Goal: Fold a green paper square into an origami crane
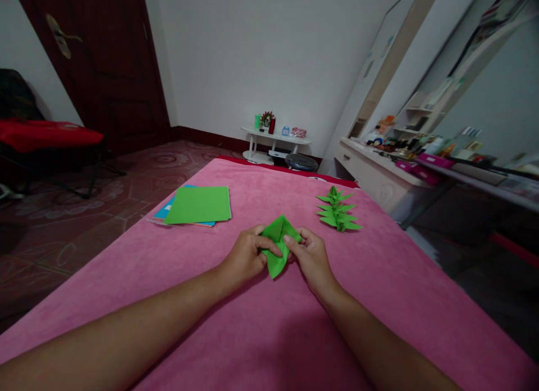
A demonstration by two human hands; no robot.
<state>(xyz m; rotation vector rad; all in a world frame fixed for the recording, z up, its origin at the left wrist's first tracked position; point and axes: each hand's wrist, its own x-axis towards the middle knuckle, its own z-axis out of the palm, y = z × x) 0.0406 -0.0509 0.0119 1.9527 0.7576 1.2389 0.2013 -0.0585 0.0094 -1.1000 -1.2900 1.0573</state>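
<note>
A partly folded piece of green origami paper is held between both hands over the pink cloth, one point toward me and another pointing away. My left hand grips its left side, with a finger laid across the front. On the right side, my right hand pinches the paper, thumb on top and fingers behind. Several folded green paper pieces with pointed tips lie in a row to the right. A stack of paper sheets, green on top, lies to the left, with blue edges showing underneath.
The pink cloth covers the table. On the right stand a dresser crowded with small items and a large mirror. A low white shelf is by the far wall. A red-covered chair and a dark door are at left.
</note>
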